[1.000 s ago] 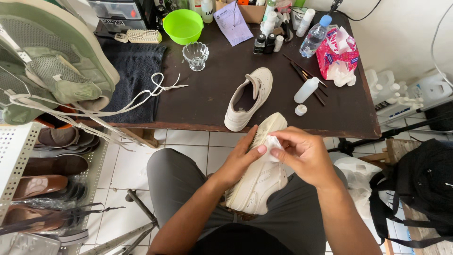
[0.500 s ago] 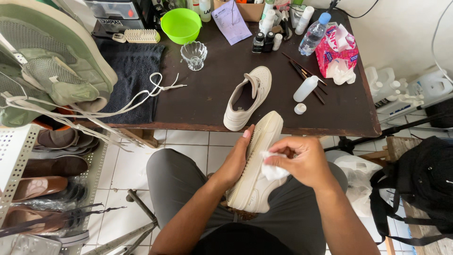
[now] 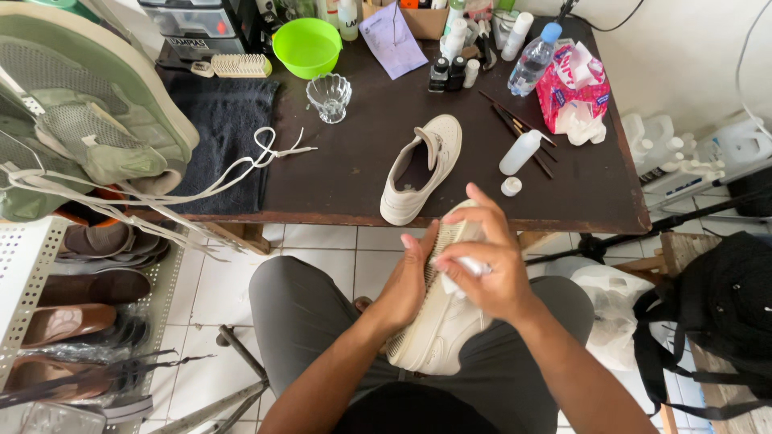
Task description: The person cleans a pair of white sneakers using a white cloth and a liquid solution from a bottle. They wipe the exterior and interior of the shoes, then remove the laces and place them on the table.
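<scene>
Since a second ago, the right hand [image 3: 486, 269] has slid from the toe end toward the middle of the white sneaker [image 3: 438, 321] that lies sole-up on the person's lap, just below the near edge of the dark table [image 3: 362, 173]. Its fingers are pinched around a small white wipe [image 3: 462, 272], pressed against the ribbed rubber sole. The left hand [image 3: 412, 281] is clamped along the shoe's left side, steadying it.

To do this well, I judge short strokes along the tread grooves, with firm counter-pressure from the bracing hand, would suit, since the soft wipe must reach into the ridges.

On the table just past the lap stands the matching sneaker [image 3: 422, 167], upright, smooth and lace-less. To its right lie a white squeeze bottle [image 3: 519, 152] and its round cap [image 3: 511, 186]. Left of it loose laces [image 3: 265, 153] trail off a dark towel [image 3: 221, 120]. Farther back sit a cut-glass cup [image 3: 328, 96] and a glossy green bowl [image 3: 306, 47].
</scene>
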